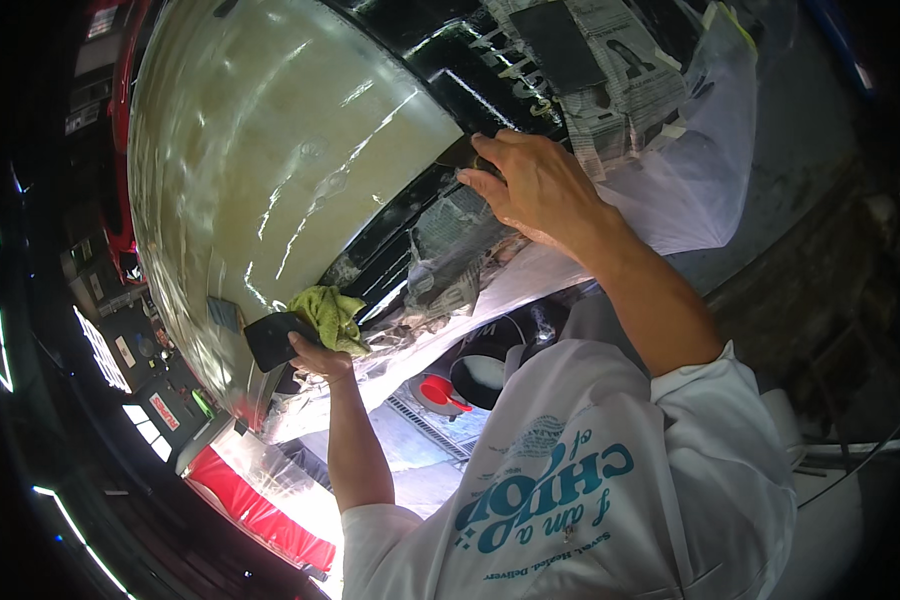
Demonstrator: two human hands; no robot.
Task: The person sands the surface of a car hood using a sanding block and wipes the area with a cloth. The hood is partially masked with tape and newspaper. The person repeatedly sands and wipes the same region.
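Observation:
My left hand (320, 362) is closed on a dark rectangular pad (273, 340), beside a crumpled green cloth (328, 314) that touches the same hand. Both are at the lower end of a large, wet-looking, pale greenish car panel (300, 130). Farther up, my right hand (535, 190) bends over the panel's black lower edge. Its thumb and fingers close on a small dark flat piece (458, 156), partly hidden beneath the fingertips. A bluish-grey flat piece (223, 314) lies on the panel near the dark pad.
Newspaper (625, 75) and translucent plastic sheeting (680, 190) cover the adjoining black bodywork; a dark sheet (558, 45) lies on the newspaper. Below stand a black bucket (482, 378) and a red object (440, 392) on the floor, near a drain grate (425, 428).

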